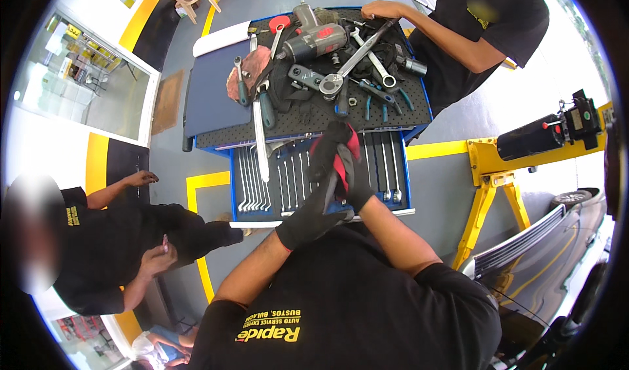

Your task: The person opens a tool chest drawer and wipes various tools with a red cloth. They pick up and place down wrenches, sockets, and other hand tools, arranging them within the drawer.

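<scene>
Both hands meeting over the open wrench drawer (262, 206), pulling on a glove.

Left hand (313, 216), already in a black glove, pinching the cuff of the black-and-red glove (341, 157) and tugging it over the right hand (357, 190); right fingers pushed inside, spread or curled cannot be told. Just below the hands, rows of combination wrenches (252, 173) in the drawer. Beyond the drawer, on the cart top (216, 95), a heap of loose tools: ratchet (350, 65), impact wrench (314, 39), pliers (377, 98). Farther across the cart, another person's hands (386, 6). Risk, as a judgement: a cuff slipping from the pinch could send an elbow or hand into the drawer's wrenches, or leave the glove bunched and grip poor.
</scene>
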A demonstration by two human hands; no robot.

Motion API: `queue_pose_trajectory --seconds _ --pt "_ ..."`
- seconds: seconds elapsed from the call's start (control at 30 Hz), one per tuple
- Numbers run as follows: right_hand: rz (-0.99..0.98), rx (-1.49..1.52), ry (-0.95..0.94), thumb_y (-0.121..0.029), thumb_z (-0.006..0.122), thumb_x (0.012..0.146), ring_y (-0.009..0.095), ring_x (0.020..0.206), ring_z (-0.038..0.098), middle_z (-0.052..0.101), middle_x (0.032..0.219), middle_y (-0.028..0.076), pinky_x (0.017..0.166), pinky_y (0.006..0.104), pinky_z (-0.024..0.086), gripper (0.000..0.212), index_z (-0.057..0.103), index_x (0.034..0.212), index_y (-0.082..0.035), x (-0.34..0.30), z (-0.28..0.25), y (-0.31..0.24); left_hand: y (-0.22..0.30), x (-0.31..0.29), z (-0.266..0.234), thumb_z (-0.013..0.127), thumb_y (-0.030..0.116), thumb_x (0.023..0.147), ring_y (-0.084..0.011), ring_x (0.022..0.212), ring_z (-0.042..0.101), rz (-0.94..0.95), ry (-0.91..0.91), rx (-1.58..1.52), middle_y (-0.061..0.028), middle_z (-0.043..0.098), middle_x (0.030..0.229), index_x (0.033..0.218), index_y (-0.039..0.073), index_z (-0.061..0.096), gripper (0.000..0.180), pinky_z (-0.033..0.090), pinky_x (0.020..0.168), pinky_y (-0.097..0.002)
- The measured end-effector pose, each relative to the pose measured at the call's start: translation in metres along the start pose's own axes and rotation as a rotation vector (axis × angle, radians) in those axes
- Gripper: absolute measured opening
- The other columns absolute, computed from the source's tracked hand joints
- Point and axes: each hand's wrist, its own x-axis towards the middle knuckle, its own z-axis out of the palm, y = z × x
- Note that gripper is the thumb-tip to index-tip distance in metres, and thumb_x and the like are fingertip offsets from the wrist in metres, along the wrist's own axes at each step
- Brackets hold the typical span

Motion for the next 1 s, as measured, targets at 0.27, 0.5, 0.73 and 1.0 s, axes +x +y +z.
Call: queue_pose_trajectory --seconds 0.27,0.5,0.73,1.0 --pt "0.897 0.6 -0.225 -0.02 0.073 0.098 0.022 0.102 0.073 0.077 0.108 0.014 0.088 0.0394 0.056 0.035 0.07 0.13 -0.004 -0.025 -0.089 0.037 -0.064 -0.007 -0.01 0.076 0.034 0.099 -0.0329 0.126 0.067 -0.185 -0.09 0.346 -0.0213 0.068 0.136 0.146 -0.001 0.058 0.061 0.052 0.107 -0.0424" --pt "0.694 0.121 -0.432 -0.025 0.076 0.093 0.037 0.111 0.07 0.072 0.123 0.019 0.093 0.046 0.056 0.05 0.064 0.138 -0.005 -0.069 -0.104 0.057 -0.11 -0.053 -0.008 0.071 0.044 0.097 -0.0397 0.128 0.063 -0.512 -0.081 0.644 -0.0214 0.067 0.135 0.134 0.003 0.065 0.055 0.049 0.11 -0.0488" --pt "0.428 -0.11 -0.642 -0.032 0.079 0.087 0.04 0.117 0.065 0.069 0.128 0.017 0.098 0.0523 0.052 0.06 0.062 0.139 -0.008 -0.07 -0.097 0.058 -0.143 -0.088 0.005 0.079 0.036 0.092 -0.0391 0.131 0.061 -0.331 0.241 0.518 -0.0207 0.066 0.138 0.134 0.002 0.066 0.056 0.048 0.112 -0.0475" --pt "0.391 -0.175 -0.588 -0.028 0.078 0.087 0.04 0.116 0.065 0.069 0.127 0.019 0.1 0.0518 0.052 0.058 0.062 0.139 -0.008 -0.073 -0.091 0.057 -0.161 -0.097 -0.002 0.077 0.032 0.094 -0.0382 0.129 0.062 -0.222 0.283 0.523 -0.0204 0.066 0.138 0.131 0.001 0.068 0.049 0.049 0.111 -0.0461"
